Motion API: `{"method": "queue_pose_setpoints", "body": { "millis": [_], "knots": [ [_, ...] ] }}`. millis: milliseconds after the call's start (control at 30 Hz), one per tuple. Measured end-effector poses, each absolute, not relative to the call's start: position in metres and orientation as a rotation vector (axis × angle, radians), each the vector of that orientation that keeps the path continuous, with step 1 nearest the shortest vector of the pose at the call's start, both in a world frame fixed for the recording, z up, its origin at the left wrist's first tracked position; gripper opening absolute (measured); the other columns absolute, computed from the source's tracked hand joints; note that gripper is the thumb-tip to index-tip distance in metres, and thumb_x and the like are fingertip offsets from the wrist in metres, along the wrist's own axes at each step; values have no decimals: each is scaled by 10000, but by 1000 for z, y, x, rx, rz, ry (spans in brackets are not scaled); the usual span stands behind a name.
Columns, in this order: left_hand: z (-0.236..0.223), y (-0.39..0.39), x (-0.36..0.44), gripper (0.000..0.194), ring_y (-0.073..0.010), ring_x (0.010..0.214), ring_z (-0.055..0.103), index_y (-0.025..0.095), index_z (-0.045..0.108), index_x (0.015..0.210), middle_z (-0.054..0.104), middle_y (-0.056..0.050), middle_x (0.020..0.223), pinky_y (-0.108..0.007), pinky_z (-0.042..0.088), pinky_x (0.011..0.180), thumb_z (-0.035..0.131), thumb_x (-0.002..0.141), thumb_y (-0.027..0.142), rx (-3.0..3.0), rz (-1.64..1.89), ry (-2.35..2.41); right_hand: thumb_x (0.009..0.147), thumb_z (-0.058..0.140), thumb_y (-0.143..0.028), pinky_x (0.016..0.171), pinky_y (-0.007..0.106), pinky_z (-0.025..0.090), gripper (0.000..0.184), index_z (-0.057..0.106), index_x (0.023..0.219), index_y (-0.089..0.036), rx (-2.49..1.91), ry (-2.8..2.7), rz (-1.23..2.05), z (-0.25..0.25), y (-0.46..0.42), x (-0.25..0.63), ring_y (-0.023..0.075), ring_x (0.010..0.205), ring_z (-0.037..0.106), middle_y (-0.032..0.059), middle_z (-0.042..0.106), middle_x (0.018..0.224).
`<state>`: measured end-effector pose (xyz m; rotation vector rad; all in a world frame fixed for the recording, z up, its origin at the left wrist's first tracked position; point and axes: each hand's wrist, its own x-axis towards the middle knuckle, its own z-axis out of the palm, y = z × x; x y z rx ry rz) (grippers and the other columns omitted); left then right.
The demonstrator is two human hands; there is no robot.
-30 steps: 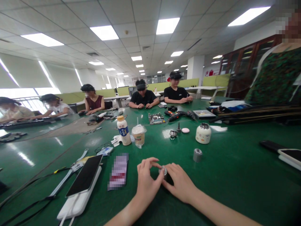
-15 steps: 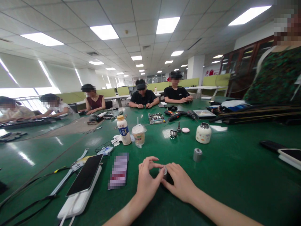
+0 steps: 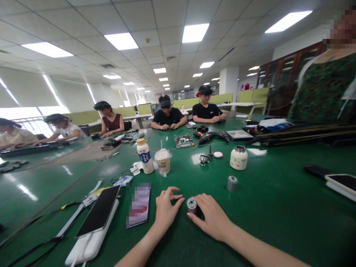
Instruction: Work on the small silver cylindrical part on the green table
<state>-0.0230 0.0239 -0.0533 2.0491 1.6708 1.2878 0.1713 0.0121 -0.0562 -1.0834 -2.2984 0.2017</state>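
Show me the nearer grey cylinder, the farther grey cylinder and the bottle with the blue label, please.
Nearer grey cylinder (image 3: 191, 206): head view, near its top's front edge.
Farther grey cylinder (image 3: 232, 184): head view, front of its side.
Bottle (image 3: 145, 156): head view, on its blue label.

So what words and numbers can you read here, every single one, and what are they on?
Nothing is clear enough to quote.
Bottle label: writing too small and blurred.
Drink cup: print too blurred.
Strap tag: perhaps a number, too unclear.
Purple flat thing: pixelated.
Black shirt, far right of the two: tiny pale mark, unreadable.
Metal cylinder at the right hand: no lettering visible.
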Motion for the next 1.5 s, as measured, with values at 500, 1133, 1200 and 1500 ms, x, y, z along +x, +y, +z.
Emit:
{"method": "queue_pose_setpoints", "body": {
  "millis": [500,1133,1200,1500],
  "knots": [
    [-35,-8,11,205,-292,940,675,231,563,906,753,-29,850,-467,441,882,715,769,232,1977,1501,1559,896,604,-305,856,419,444,219,601,1076,-180,-1088,-2316,253,-56,14,172,272,954,558,85,649,1031],
    [-38,-11,10,362,-249,1115,600,244,470,1206,680,-68,1162,-438,418,961,594,873,180,2125,1434,1319,892,583,-283,904,463,430,225,596,1085,-167,-1084,-2325,236,-59,14,172,287,988,564,101,646,1057],
    [-39,-10,9,368,-254,1070,618,241,463,1197,698,-60,1105,-442,422,935,611,865,185,2115,1466,1376,900,580,-298,903,460,430,225,595,1091,-179,-1080,-2323,242,-58,13,172,283,984,564,92,646,1049],
    [-35,3,1,177,-270,1029,623,229,568,968,746,-36,955,-434,406,910,675,827,215,2083,1510,1533,893,614,-325,852,426,444,226,598,1069,-184,-1084,-2311,235,-59,14,172,271,939,560,74,645,1015]
  ]
}}
